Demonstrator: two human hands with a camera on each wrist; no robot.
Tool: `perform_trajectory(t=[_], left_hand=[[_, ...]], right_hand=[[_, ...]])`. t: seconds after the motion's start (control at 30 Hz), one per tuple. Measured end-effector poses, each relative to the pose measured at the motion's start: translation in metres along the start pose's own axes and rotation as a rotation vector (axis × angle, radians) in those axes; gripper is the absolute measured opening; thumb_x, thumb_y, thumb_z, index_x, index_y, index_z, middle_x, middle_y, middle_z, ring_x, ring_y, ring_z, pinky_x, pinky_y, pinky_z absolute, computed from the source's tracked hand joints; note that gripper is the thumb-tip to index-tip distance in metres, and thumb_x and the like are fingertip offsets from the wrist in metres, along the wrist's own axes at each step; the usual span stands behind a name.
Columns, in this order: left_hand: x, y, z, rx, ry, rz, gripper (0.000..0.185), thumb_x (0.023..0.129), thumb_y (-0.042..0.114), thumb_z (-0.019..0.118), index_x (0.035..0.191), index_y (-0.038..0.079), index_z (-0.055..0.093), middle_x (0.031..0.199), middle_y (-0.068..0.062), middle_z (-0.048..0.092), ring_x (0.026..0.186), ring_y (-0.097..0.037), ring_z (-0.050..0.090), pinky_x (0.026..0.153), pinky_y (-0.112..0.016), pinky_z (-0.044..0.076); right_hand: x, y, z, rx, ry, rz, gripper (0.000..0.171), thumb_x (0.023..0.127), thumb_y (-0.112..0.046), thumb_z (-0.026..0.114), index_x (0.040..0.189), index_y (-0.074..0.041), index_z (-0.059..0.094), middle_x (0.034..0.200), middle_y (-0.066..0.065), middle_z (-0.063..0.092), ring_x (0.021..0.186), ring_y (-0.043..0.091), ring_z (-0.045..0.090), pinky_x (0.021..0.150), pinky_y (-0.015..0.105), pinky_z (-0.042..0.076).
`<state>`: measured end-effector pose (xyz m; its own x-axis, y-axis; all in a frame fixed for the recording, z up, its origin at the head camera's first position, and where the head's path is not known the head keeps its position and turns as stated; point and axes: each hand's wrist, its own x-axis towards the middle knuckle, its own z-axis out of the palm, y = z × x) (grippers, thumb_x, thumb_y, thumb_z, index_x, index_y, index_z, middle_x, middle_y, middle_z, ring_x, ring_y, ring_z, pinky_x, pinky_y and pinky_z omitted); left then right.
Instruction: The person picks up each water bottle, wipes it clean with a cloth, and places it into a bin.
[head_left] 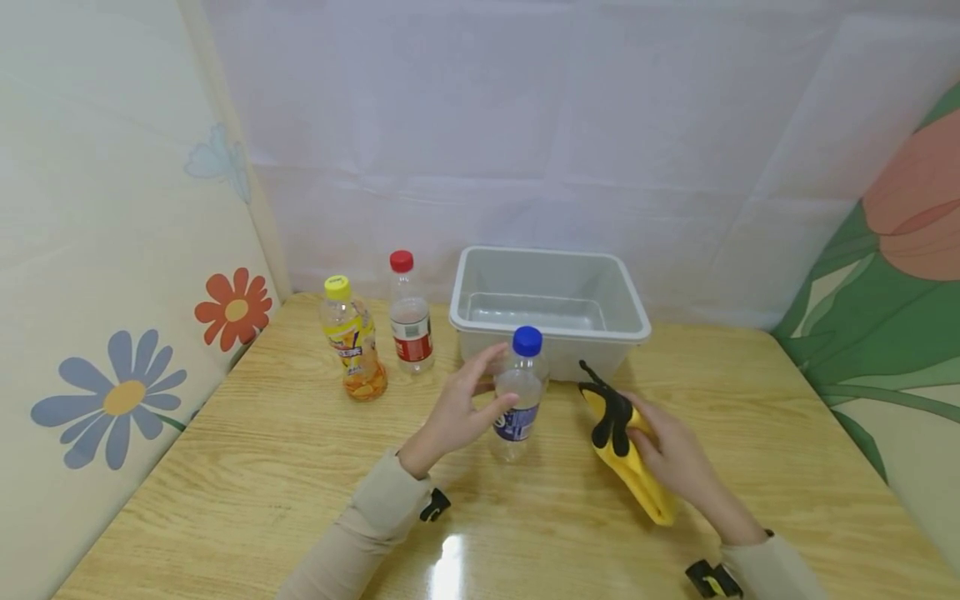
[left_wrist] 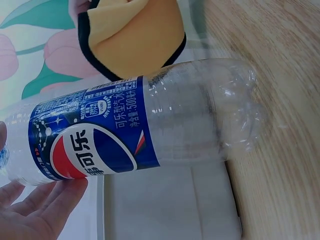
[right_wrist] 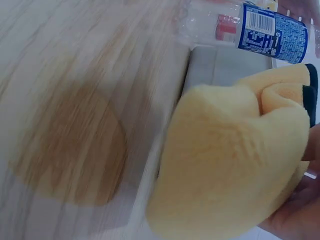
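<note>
An upright clear cola bottle with a blue cap and a blue label stands in front of the grey bin. My left hand is at its left side, fingers spread, the thumb overlapping the bottle in the head view. In the left wrist view the fingertips come right up to the label's edge. To the right, my right hand grips a folded yellow cloth with black edging, held over the table. Its soft, bulging fold fills much of the right wrist view, partly hiding the fingers.
Behind the cola bottle is a grey plastic bin. At the left stand a yellow-capped bottle with some orange drink and a red-capped clear bottle. A wood-grain table lies beneath, with fabric walls around it.
</note>
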<state>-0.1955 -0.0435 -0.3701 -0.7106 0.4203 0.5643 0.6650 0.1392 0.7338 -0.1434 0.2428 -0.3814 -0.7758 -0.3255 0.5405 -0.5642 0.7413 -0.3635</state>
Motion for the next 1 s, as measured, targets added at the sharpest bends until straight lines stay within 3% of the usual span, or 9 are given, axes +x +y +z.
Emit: perform_trajectory(t=[0.23, 0.43, 0.77, 1.0], left_hand=[[0.0, 0.0, 0.0, 0.0, 0.002, -0.003, 0.06, 0.085, 0.008, 0.063, 0.136, 0.001, 0.033, 0.133, -0.02, 0.043, 0.11, -0.033, 0.052, 0.083, -0.036, 0.052], [-0.001, 0.001, -0.001, -0.004, -0.001, -0.013, 0.06, 0.085, 0.009, 0.063, 0.136, 0.001, 0.033, 0.133, -0.019, 0.043, 0.11, -0.032, 0.052, 0.082, -0.036, 0.052], [-0.001, -0.001, 0.0, 0.005, -0.001, -0.014, 0.058, 0.086, 0.008, 0.063, 0.136, 0.003, 0.034, 0.133, -0.018, 0.044, 0.11, -0.032, 0.053, 0.082, -0.035, 0.052], [-0.001, 0.0, -0.001, 0.003, -0.001, -0.007, 0.06, 0.086, 0.01, 0.063, 0.136, 0.001, 0.033, 0.133, -0.018, 0.043, 0.11, -0.032, 0.052, 0.082, -0.036, 0.052]], right_hand=[[-0.006, 0.006, -0.003, -0.091, -0.038, -0.059, 0.054, 0.067, 0.019, 0.066, 0.118, 0.006, 0.053, 0.108, 0.025, 0.06, 0.092, 0.04, 0.058, 0.075, 0.053, 0.05], [-0.01, 0.008, 0.001, -0.154, -0.138, -0.061, 0.05, 0.069, 0.013, 0.069, 0.116, 0.005, 0.055, 0.105, 0.022, 0.062, 0.089, 0.036, 0.06, 0.073, 0.047, 0.052], [-0.016, 0.008, 0.011, -0.164, -0.202, -0.084, 0.048, 0.067, 0.009, 0.07, 0.114, 0.006, 0.057, 0.098, 0.02, 0.063, 0.087, 0.034, 0.061, 0.073, 0.045, 0.052], [-0.014, 0.007, 0.011, -0.166, -0.303, -0.026, 0.045, 0.074, 0.0, 0.07, 0.116, 0.004, 0.057, 0.104, 0.02, 0.061, 0.091, 0.035, 0.06, 0.077, 0.047, 0.051]])
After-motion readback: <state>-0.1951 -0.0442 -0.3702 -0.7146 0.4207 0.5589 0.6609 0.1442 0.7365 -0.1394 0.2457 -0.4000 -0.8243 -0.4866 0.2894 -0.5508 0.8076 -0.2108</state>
